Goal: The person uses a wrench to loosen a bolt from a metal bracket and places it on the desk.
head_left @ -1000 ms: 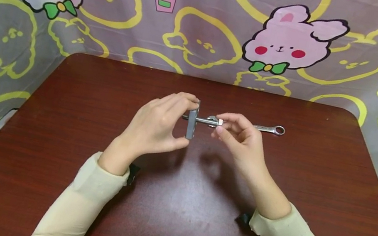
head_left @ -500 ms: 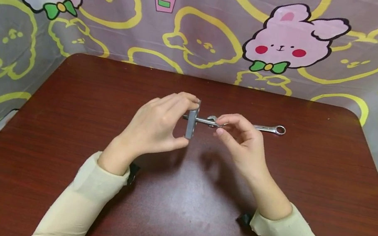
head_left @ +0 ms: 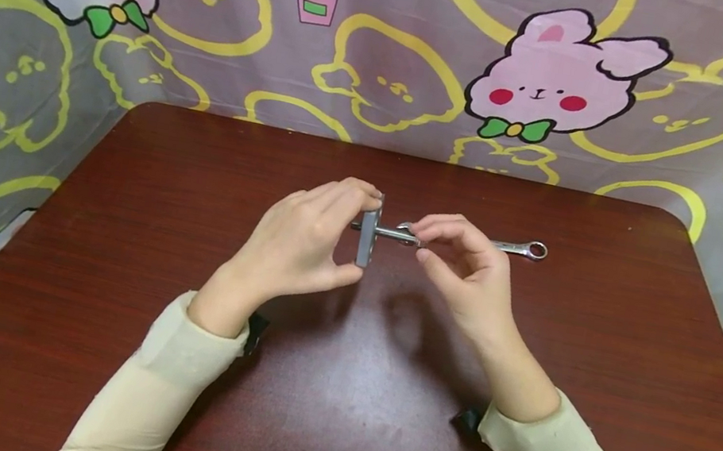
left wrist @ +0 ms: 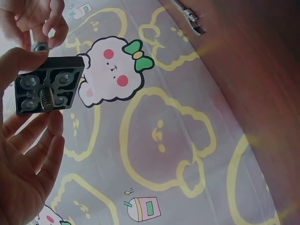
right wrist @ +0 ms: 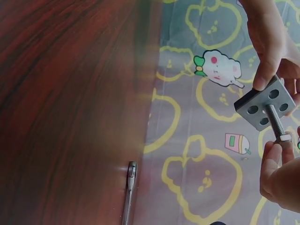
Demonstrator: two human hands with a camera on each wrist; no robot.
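My left hand grips a square grey plate by its top and bottom edges, holding it on edge above the table. A threaded metal bolt passes through the plate's middle. Several round holes surround it on the plate's face in the right wrist view. On the ribbed back, a short length of the bolt's thread sticks out. At the bolt's far end, my right hand pinches the hexagonal head between thumb and fingers; the fingertips partly hide it in the head view.
A combination wrench lies on the dark wooden table behind my right hand, its middle hidden by the fingers. A patterned cloth curtain stands beyond the table's back edge and along both sides.
My right fingers and thumb have shifted slightly around the bolt's end, and the pale hexagonal head shows less than before. The left hand and plate have stayed nearly still.
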